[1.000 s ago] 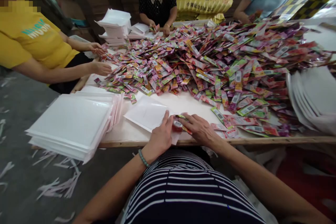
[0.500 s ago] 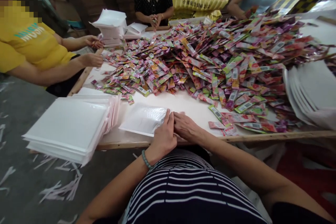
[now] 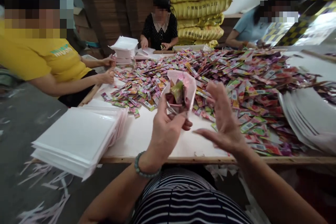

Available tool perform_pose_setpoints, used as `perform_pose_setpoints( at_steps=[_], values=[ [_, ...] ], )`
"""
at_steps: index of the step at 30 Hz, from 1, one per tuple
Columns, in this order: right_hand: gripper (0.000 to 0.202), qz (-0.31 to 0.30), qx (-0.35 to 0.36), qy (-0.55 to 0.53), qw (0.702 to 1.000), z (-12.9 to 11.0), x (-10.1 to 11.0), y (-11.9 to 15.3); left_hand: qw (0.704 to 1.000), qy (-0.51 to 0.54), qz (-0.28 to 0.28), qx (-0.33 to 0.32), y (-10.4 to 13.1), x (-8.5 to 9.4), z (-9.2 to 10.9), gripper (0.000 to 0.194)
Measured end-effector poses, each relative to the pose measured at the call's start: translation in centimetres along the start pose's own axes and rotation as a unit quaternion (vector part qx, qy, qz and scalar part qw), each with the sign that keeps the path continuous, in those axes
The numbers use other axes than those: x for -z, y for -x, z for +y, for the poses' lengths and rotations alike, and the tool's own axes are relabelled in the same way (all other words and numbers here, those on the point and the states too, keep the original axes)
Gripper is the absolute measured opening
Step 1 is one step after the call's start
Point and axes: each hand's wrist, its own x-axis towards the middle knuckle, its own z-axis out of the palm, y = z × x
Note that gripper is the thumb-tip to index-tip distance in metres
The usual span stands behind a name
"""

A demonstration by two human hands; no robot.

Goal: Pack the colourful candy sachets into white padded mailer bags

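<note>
My left hand (image 3: 168,129) holds up a white-pink mailer bag (image 3: 190,84) over the table. The bag's mouth faces me, and green and dark pink sachets show inside it. To the right of the bag, my right hand (image 3: 223,122) is raised with its fingers spread, holding nothing and slightly blurred. Behind both hands lies a large heap of small colourful sachets (image 3: 223,66). A stack of flat white mailers (image 3: 76,133) sits at the left front corner of the table.
More white mailers (image 3: 309,115) stand curved at the right. A person in yellow (image 3: 63,66) works at the left, another in black (image 3: 160,31) across the table, a third in light blue (image 3: 244,28) at the far right. The wooden table edge (image 3: 199,160) runs before me.
The bag, flat on the table before, is now lifted and open in my left hand. My right hand has come away to the right and spread its fingers. The view has tilted up.
</note>
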Motion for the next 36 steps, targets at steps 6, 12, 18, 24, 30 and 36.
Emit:
perform_pose_setpoints(
  at_steps=[6,12,18,24,30,36],
  values=[
    [0.061,0.079,-0.125,-0.027,0.989,4.8,-7.9,3.7,0.996,-0.029,-0.066,0.043,0.8,-0.9,-3.2,0.09],
    [0.017,0.102,-0.235,-0.206,0.944,6.3,-5.9,0.9,0.95,-0.287,0.009,-0.122,-4.0,5.7,-5.6,0.1],
    [0.024,0.041,-0.257,-0.368,0.893,4.8,-1.5,-2.5,0.96,-0.194,-0.166,-0.115,-7.2,6.7,-4.6,0.075],
    [0.033,-0.026,-0.298,-0.39,0.871,6.3,-3.1,-0.2,0.969,-0.152,-0.19,-0.032,-6.3,5.7,-9.2,0.074],
    [0.034,0.001,-0.281,-0.384,0.88,5.0,-0.9,-0.2,0.976,-0.127,-0.174,-0.042,-5.5,4.0,-5.9,0.056],
    [0.047,-0.019,-0.275,-0.374,0.885,5.3,0.0,0.8,0.961,-0.21,-0.162,-0.079,-4.7,5.0,-6.7,0.074]
  ],
)
